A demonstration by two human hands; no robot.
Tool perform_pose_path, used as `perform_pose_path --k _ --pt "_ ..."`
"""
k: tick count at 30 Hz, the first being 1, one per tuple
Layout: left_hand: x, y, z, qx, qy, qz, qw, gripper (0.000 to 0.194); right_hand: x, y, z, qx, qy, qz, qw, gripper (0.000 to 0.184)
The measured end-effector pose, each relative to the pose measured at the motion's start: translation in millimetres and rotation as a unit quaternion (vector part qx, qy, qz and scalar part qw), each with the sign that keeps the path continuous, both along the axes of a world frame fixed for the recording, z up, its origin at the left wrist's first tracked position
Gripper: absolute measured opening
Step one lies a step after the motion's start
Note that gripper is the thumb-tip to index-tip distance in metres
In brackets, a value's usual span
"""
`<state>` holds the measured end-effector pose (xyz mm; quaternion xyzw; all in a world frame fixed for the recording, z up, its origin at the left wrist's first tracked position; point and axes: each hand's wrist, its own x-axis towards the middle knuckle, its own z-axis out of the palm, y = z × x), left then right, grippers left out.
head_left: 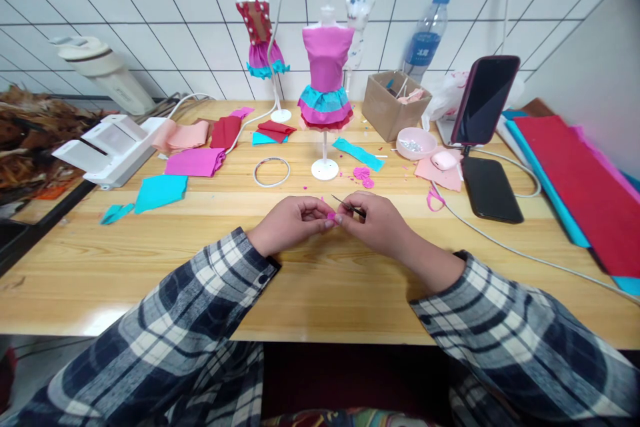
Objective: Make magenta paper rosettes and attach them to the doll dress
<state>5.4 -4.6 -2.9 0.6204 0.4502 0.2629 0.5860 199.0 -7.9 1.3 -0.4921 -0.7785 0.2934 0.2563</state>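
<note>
Above the front middle of the table, my left hand (296,221) is closed, its thumb and fingertips pinching a small bright pink piece of crepe paper (331,216). My right hand (376,221) is closed too. Its thumb and fingertips meet the same pink piece. A slim dark tool (356,209) lies in the right fingers, its thin point sticking out to the left; whether it is tweezers or small scissors I cannot tell. Just beyond the hands is a small pink ruffled paper piece (363,177). Behind stands a mini dress form (329,60) in a pink top and layered skirt.
Two more dress forms stand behind, one in a red-and-pink dress (259,40). Around them are a cardboard box (393,113), pink bowl (417,145), propped phone (485,100), black power bank (491,188), metal ring (271,172) and folded turquoise paper (161,193). A white cable crosses the right side.
</note>
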Motion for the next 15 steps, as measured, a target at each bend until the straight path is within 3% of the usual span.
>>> perform_pose_path --k 6,9,15 --pt "-0.3 0.5 3.2 0.040 0.054 0.048 0.997 0.045 3.2 3.2 2.7 -0.070 0.060 -0.024 0.995 0.016" --pt "0.6 -0.3 5.3 0.045 0.035 0.032 0.998 0.036 3.5 4.1 0.0 -0.111 0.112 -0.023 0.987 0.019" --pt "0.8 -1.2 7.5 0.065 0.043 0.044 0.996 0.026 2.5 4.5 -2.9 -0.127 0.135 -0.038 0.982 0.022"
